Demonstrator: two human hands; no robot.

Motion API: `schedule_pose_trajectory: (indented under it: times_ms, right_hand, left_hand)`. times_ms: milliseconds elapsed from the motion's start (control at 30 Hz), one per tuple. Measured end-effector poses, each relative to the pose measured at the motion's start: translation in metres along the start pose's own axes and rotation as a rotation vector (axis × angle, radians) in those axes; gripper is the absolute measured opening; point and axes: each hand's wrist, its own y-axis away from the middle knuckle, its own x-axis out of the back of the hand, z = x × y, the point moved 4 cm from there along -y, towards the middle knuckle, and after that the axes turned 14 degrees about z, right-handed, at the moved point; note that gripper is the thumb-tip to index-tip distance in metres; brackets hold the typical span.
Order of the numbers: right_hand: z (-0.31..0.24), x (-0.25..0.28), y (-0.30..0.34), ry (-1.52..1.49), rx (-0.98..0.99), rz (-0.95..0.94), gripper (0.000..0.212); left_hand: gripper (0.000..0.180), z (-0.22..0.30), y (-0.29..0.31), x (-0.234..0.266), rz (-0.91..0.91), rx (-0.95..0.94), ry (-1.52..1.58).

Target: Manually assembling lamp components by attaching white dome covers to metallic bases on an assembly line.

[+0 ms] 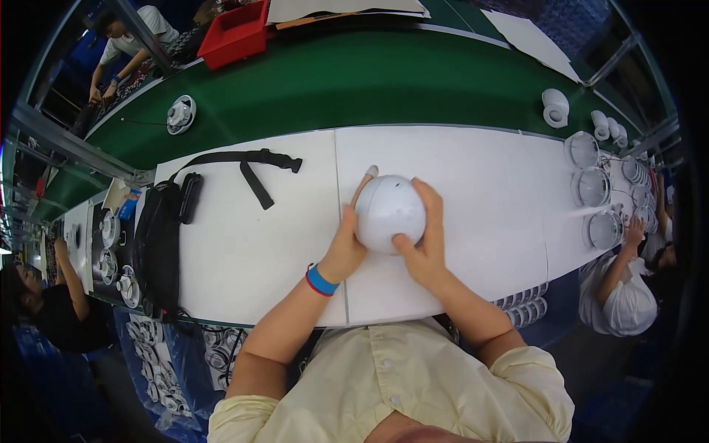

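Observation:
Between my two hands I hold a white ball-shaped housing (389, 213) over the white table top (473, 170). A seam curves across it, and small dark marks show near its top. My left hand (348, 240) wraps its left side, and a finger in a pale fingertip cover reaches up along the edge. My right hand (427, 240) grips the right side, with the thumb pressed on the lower front and the fingers behind. A blue and a red band circle my left wrist. The underside of the housing is hidden.
A black waist bag (159, 244) with its strap lies left. On the green belt (354, 81) sit a round white part with a wire (180, 115), a red bin (235, 33) and white cylinders (555, 108). Clear round covers (592, 187) stand right. Other people work at both sides.

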Motion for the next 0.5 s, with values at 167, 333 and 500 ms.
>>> schedule_pose_trajectory:
  times_ms: [167,333,500]
  right_hand:
    - [-0.011,-0.014,0.015,0.001,0.146,0.028,0.076]
    - [-0.014,-0.022,0.002,0.086,0.074,-0.062,0.075]
    - [-0.001,-0.027,-0.045,-0.011,-0.584,-0.407,0.073]
  left_hand:
    - [0.071,0.003,0.006,-0.004,0.239,0.118,0.082]
    - [0.065,0.005,0.005,0.001,0.323,0.222,0.259]
    - [0.062,0.013,0.000,0.013,0.466,0.532,0.322]
